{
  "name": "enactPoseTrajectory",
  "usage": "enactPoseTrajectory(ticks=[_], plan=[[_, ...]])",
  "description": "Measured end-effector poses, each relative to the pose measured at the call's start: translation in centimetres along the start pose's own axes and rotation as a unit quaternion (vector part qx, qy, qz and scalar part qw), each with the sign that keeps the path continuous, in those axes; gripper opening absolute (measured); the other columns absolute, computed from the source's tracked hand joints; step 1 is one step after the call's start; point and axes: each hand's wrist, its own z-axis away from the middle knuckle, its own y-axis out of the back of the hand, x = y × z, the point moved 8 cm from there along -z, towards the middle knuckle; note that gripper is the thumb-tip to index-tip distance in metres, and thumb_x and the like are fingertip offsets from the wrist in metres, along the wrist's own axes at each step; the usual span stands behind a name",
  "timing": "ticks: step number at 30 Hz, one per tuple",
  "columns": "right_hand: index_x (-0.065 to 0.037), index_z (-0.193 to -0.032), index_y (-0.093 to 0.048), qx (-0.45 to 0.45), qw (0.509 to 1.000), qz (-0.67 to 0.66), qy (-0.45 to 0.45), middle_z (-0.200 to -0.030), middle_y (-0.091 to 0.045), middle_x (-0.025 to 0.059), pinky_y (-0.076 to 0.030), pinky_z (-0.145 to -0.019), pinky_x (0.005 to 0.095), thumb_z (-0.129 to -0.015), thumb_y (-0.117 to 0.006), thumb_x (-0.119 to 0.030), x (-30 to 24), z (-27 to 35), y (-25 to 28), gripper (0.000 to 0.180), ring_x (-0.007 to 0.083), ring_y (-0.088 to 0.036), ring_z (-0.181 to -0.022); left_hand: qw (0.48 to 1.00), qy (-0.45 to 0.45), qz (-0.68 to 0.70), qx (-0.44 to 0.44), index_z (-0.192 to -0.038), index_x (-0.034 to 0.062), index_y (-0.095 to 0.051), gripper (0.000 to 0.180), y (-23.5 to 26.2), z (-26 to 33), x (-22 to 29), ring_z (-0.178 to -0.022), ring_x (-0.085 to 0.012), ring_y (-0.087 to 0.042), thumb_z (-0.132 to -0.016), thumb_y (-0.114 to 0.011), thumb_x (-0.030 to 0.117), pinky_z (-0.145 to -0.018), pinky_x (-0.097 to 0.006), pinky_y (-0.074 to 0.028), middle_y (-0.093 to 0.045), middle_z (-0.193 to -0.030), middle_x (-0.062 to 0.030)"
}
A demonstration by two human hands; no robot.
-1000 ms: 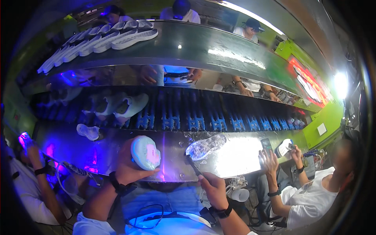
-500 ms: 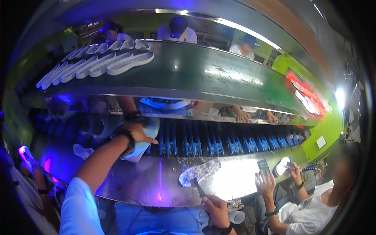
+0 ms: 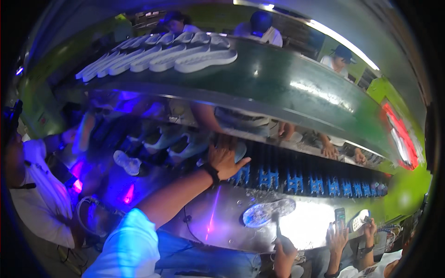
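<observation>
My left hand [image 3: 226, 160] reaches over the rack, its fingers stretched out across a pale shoe upper [image 3: 240, 150] and its thumb sticking out to the right. Most of that upper is hidden under the hand. Close to the table's front edge, my right hand [image 3: 284, 252] is closed round the dark handle of a brush [image 3: 277, 227]. The brush head meets a pale, shiny shoe sole [image 3: 262, 214] that lies flat on the metal table [image 3: 232, 222].
Blue rack prongs [image 3: 294, 181] run along the back, with more pale uppers [image 3: 187, 148] to the left. A sole [image 3: 126, 162] lies at left. White soles [image 3: 206, 60] line the green belt [image 3: 269, 88]. Co-workers sit on both sides; one holds a white sole [image 3: 359, 219].
The view has swung left, so the table appears shifted right. My left hand has brought the pale upper from a tilted hold down onto the rack. The brush remains at the sole.
</observation>
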Motion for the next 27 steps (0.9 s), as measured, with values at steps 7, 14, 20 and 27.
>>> enactPoseTrajectory(ticks=[7,14,20,27], plan=[[0.010,-0.116,-0.066,0.016,0.998,0.032,0.043,-0.098,-0.072,0.0123,-0.053,-0.083,0.0331,-0.097,-0.068,-0.008,4.3,-3.0,-1.8,0.027,0.0200,-0.067,-0.087,0.972,0.071,0.223,-0.028,-0.157,-0.0082,-0.025,0.101,12.5,17.9,-3.2,-0.150,-0.0431,-0.035,-0.090,-0.073,0.050,-0.124,-0.050,-0.027,-0.037,-0.158,-0.0323],[0.008,-0.132,-0.055,0.112,0.951,0.246,0.148,-0.124,-0.060,0.0261,-0.047,-0.102,0.0477,-0.091,-0.072,-0.011,0.3,-1.2,-2.2,0.048,0.0437,-0.060,-0.117,0.945,0.222,0.240,-0.015,-0.157,-0.0062,-0.027,0.106,10.5,21.2,-14.0,-0.145,-0.0425,-0.043,-0.084,-0.082,0.049,-0.120,-0.046,-0.036,-0.041,-0.157,-0.0311],[0.003,-0.125,-0.061,0.124,0.959,0.183,0.178,-0.122,-0.065,0.0199,-0.051,-0.096,0.0409,-0.091,-0.070,-0.004,-2.2,1.5,-2.3,0.036,0.0315,-0.064,-0.113,0.967,0.210,0.145,-0.010,-0.155,-0.0042,-0.034,0.113,3.5,7.7,-21.6,-0.138,-0.0398,-0.052,-0.078,-0.079,0.066,-0.114,-0.043,-0.043,-0.049,-0.151,-0.0303],[0.001,-0.112,-0.070,0.100,0.994,0.024,0.046,-0.084,-0.064,0.0056,-0.048,-0.074,0.0353,-0.101,-0.066,-0.017,-0.2,4.8,0.4,0.022,0.0178,-0.059,-0.081,0.959,0.182,0.198,-0.089,-0.150,0.0053,-0.047,0.109,-8.5,0.6,-26.0,-0.135,-0.0388,-0.055,-0.070,-0.084,0.070,-0.110,-0.045,-0.045,-0.057,-0.146,-0.0239]])
